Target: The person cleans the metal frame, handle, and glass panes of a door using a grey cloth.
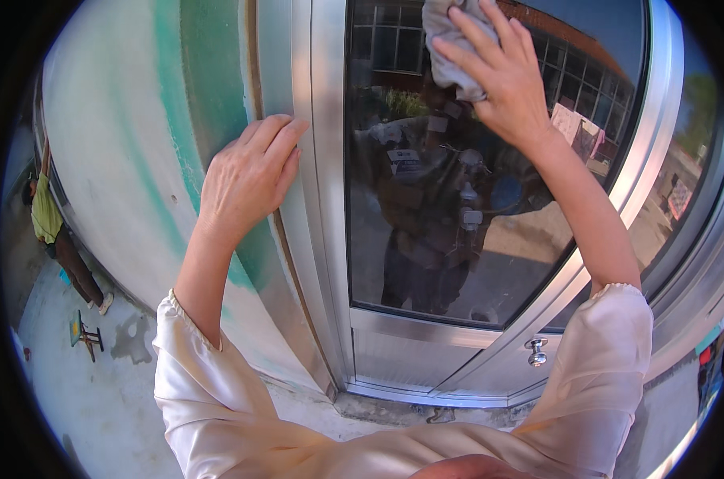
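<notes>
My right hand presses a crumpled grey cloth against the upper part of a dark glass pane. Its fingers are spread over the cloth. The pane sits in a silvery metal door and reflects a building, hanging laundry and my own figure. My left hand rests on the metal door frame at the left, beside the green-painted wall edge. Its fingers are bent and close together; whether they grip the frame is unclear.
A round metal doorknob juts out at the lower right. A pale wall curves away leftward. Beyond it, a person stands with an arm raised, near a small folding stool on the concrete floor.
</notes>
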A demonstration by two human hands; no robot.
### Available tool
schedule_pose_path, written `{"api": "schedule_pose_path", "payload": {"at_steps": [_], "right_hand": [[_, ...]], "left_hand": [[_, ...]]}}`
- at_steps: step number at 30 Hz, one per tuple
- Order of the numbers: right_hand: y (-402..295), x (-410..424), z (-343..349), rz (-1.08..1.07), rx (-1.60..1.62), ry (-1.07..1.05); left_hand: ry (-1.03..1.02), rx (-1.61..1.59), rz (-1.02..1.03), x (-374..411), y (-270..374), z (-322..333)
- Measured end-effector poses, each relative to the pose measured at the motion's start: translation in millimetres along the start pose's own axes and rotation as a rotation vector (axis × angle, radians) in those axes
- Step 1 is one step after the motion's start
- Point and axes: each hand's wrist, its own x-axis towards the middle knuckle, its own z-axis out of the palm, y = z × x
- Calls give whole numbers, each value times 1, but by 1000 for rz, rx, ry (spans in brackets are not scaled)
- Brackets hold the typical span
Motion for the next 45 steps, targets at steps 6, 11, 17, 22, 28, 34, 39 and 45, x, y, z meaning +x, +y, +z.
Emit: {"api": "schedule_pose_path", "payload": {"at_steps": [6,11,17,22,28,34,39,45], "right_hand": [[168,135,-19,437,-484,214],[165,119,-15,247,-351,183],[-4,-24,-17,88,58,-47],[-142,-177,-26,-64,421,-565],[-94,-164,-33,-154,366,-528],[110,-2,-49,60,-262,-62],[250,102,-62,264,-426,153],[202,78,-55,217,-423,140]], "left_hand": [[9,-6,5,4,7,8],[3,-39,-1,4,10,8],[10,-1,27,6,11,1],[6,-2,6,5,9,3],[83,-79,-32,7,9,6],[125,-146,-38,3,7,-2],[131,-144,-50,3,8,4],[104,-112,-18,3,6,9]]}}
